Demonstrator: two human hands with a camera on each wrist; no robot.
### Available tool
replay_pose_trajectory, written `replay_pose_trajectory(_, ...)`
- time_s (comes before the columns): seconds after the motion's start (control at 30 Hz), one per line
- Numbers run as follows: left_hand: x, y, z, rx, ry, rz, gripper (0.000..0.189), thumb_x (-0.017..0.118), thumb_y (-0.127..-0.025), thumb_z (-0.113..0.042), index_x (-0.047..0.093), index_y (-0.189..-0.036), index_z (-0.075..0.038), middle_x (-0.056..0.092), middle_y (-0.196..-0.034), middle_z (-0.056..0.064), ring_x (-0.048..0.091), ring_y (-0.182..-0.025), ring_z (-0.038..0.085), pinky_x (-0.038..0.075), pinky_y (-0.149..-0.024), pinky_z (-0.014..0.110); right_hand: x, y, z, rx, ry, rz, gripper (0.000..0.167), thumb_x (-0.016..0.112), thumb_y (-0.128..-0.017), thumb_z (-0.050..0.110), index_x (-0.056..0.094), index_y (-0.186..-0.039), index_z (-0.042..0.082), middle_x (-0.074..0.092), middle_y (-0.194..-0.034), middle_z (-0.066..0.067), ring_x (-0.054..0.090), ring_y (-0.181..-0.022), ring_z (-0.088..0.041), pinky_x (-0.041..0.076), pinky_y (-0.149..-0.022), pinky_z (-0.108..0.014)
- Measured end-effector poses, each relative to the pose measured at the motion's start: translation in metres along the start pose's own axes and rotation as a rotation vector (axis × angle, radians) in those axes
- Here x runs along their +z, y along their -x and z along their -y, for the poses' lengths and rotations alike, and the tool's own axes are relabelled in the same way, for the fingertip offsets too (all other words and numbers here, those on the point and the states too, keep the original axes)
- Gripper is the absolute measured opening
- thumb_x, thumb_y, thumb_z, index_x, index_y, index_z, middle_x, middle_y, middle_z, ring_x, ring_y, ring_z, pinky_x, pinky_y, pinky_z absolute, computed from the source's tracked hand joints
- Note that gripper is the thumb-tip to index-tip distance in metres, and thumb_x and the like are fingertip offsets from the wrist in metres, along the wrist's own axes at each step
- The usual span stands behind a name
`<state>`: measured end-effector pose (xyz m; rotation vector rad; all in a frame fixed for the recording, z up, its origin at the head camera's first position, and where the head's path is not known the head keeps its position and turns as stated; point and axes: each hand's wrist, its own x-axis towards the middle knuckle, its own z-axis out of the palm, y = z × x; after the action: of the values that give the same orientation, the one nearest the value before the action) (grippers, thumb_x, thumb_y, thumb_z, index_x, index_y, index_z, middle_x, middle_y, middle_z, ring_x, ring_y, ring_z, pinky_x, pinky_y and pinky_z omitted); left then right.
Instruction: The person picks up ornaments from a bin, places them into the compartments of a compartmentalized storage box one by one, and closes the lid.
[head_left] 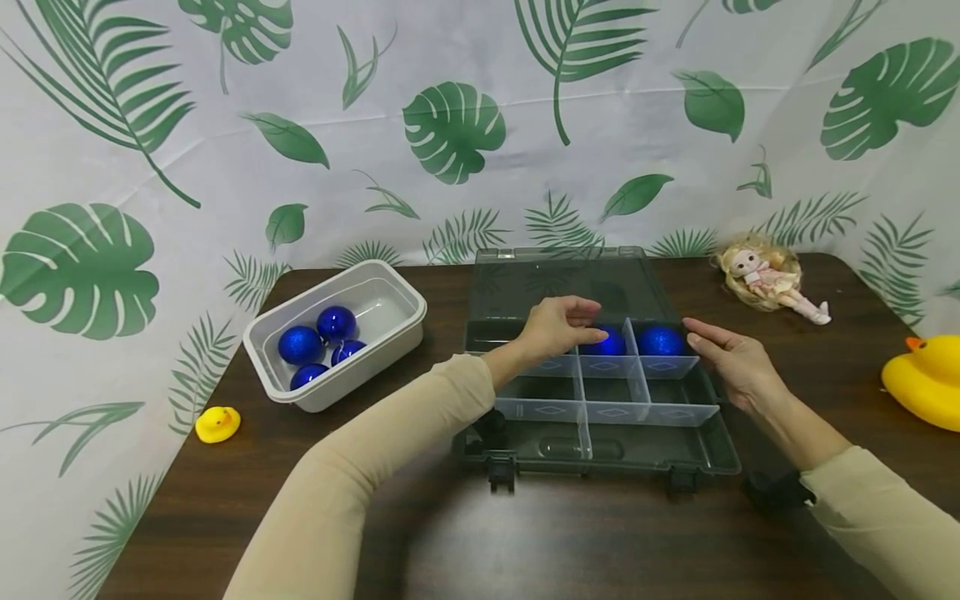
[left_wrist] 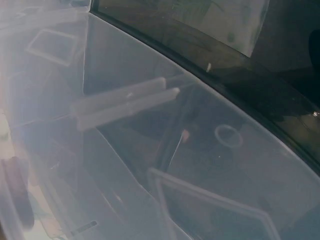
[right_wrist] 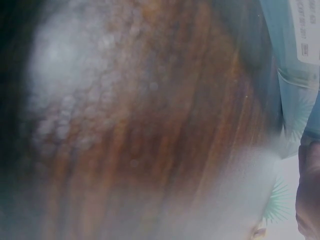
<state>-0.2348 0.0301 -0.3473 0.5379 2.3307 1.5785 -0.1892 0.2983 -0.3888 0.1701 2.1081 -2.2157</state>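
Note:
My left hand (head_left: 558, 327) reaches over the back row of a dark translucent compartment case (head_left: 660, 450), its thumb beside a shiny blue ball (head_left: 613, 342) in the middle back compartment. The hand partly covers that ball, and its fingers look loosely extended. A glittery blue ball (head_left: 662, 340) sits in the back right compartment. Beside it, my right hand (head_left: 738, 364) touches the case's right edge with thumb and forefinger outstretched. Clear dividers (left_wrist: 130, 105) fill much of the left wrist view. Only part of the right hand (right_wrist: 309, 195) shows in the right wrist view.
The case's lid (head_left: 562, 283) lies back, open. To the left, a light grey tub (head_left: 382, 354) holds several blue balls (head_left: 300, 344). A small yellow duck (head_left: 218, 424) is near the table's left edge. A doll (head_left: 765, 275) and a larger duck (head_left: 930, 379) lie right.

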Motion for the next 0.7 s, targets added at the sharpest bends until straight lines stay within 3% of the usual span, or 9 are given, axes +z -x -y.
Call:
replay_pose_trajectory(0.23, -0.005, 0.005, -0.003, -0.018, 0.05, 0.032, 0.043, 0.073, -0.083, -0.013, 0.06, -0.124, -0.007, 0.063, -0.123, 0.008, 0.061, -0.112, 0.017, 0.051, -0.087, 0.022, -0.001, 0.0, -0.003, 0.025, 0.046, -0.014, 0.042, 0.064, -0.089, 0.026, 0.057, -0.131, 0.023, 0.057, -0.113, 0.025, 0.05, -0.092, 0.013, 0.043, -0.074, -0.007)
replay_pose_trajectory(0.37, -0.019, 0.016, -0.01, -0.021, 0.119, 0.092, 0.043, 0.07, -0.086, -0.014, 0.058, -0.126, -0.007, 0.062, -0.124, 0.008, 0.061, -0.111, 0.016, 0.051, -0.089, 0.025, -0.003, 0.001, -0.005, 0.022, 0.034, -0.014, 0.04, 0.064, -0.09, 0.025, 0.058, -0.129, 0.025, 0.058, -0.109, 0.028, 0.049, -0.092, 0.012, 0.042, -0.074, -0.006)
replay_pose_trajectory(0.53, -0.06, 0.038, -0.012, -0.006, 0.233, 0.098, 0.041, 0.064, -0.089, -0.008, 0.054, -0.129, -0.001, 0.061, -0.125, 0.015, 0.061, -0.111, 0.021, 0.049, -0.093, 0.03, -0.003, 0.0, -0.004, 0.0, 0.005, -0.011, 0.034, 0.064, -0.09, 0.023, 0.063, -0.124, 0.025, 0.06, -0.097, 0.03, 0.051, -0.088, 0.012, 0.042, -0.073, -0.006)
replay_pose_trajectory(0.7, -0.126, 0.071, 0.0, -0.045, 0.259, 0.033, 0.042, 0.061, -0.091, -0.004, 0.05, -0.131, 0.002, 0.055, -0.131, 0.021, 0.056, -0.119, 0.028, 0.046, -0.097, 0.035, -0.001, -0.002, -0.003, 0.034, 0.035, -0.004, 0.04, 0.064, -0.089, 0.026, 0.058, -0.129, 0.025, 0.058, -0.106, 0.029, 0.046, -0.104, 0.007, 0.04, -0.074, -0.007)
